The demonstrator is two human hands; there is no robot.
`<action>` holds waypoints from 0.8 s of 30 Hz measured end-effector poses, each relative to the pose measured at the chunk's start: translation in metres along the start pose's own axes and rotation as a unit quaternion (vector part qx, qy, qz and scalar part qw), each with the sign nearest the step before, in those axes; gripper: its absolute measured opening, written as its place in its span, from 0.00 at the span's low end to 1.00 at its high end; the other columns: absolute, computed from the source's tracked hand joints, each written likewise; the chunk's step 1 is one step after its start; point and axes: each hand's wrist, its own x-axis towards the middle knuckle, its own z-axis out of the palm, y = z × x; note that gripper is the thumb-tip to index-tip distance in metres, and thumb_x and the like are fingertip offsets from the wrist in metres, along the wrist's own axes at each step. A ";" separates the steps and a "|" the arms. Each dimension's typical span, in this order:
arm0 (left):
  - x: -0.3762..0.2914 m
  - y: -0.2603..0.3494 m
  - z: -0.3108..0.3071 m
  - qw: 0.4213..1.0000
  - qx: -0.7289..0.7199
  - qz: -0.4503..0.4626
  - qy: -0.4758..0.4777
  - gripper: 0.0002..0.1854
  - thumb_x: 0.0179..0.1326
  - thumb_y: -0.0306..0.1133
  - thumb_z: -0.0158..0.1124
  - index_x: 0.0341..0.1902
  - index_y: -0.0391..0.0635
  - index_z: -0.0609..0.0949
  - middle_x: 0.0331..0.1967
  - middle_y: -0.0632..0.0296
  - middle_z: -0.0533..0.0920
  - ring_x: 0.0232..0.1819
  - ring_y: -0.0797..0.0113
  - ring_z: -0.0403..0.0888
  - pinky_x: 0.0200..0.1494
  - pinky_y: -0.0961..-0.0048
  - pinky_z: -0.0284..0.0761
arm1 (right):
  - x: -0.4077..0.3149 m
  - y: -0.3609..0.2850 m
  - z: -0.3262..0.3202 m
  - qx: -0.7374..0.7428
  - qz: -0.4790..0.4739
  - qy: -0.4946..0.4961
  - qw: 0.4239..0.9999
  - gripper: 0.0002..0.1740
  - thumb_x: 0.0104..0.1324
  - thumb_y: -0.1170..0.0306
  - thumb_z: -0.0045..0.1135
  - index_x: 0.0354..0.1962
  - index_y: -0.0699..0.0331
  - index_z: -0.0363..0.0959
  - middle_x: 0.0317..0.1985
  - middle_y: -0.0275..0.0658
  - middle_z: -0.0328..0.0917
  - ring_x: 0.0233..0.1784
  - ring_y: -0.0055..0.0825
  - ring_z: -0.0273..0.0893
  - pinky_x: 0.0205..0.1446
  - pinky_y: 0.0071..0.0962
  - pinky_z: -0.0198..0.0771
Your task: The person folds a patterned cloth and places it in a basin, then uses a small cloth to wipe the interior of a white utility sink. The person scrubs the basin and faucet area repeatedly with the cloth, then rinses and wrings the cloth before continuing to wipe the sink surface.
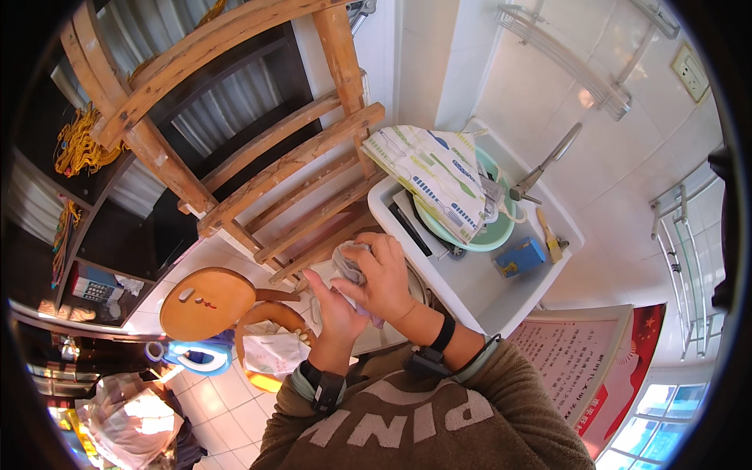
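My right hand grips a crumpled grey cloth in front of my chest. Close under it is my left hand, thumb raised and apart, its other fingers hidden behind the right hand. A pale purple bit of cloth shows between the two hands, near the right wrist. Beneath them lies a white surface, mostly covered by my arms. To the right stands a white sink. It holds a pale green basin with a cutlery-patterned cloth draped over it.
A blue box and a wooden-handled brush sit in the sink by the faucet. A wooden frame rises ahead. At left are a round wooden stool and a wooden seat bearing papers. Wire racks line the wall.
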 end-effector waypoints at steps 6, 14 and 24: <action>0.013 0.004 -0.008 0.999 -0.002 -0.005 -0.054 0.53 0.60 0.77 0.40 0.75 0.44 0.57 0.77 0.54 0.54 0.78 0.56 0.50 0.79 0.59 0.41 | -0.018 -0.010 0.013 0.132 -0.025 -0.053 0.989 0.12 0.58 0.69 0.61 0.39 0.62 0.72 0.39 0.44 0.70 0.42 0.45 0.69 0.46 0.40 0.64; 0.001 -0.029 0.005 0.963 0.103 -0.025 0.249 0.46 0.64 0.76 0.29 0.64 0.48 0.71 0.48 0.66 0.80 0.47 0.65 0.77 0.48 0.64 0.72 | 0.021 0.040 0.018 -0.010 0.052 0.064 0.997 0.08 0.58 0.74 0.58 0.35 0.61 0.70 0.36 0.42 0.69 0.40 0.44 0.69 0.42 0.39 0.65; -0.008 -0.024 -0.022 0.956 0.100 -0.044 0.271 0.27 0.78 0.45 0.36 0.74 0.44 0.61 0.69 0.57 0.69 0.69 0.59 0.67 0.70 0.61 0.63 | -0.018 0.095 -0.007 -0.075 0.045 0.027 0.996 0.11 0.58 0.76 0.59 0.40 0.61 0.71 0.40 0.45 0.71 0.41 0.47 0.73 0.41 0.41 0.70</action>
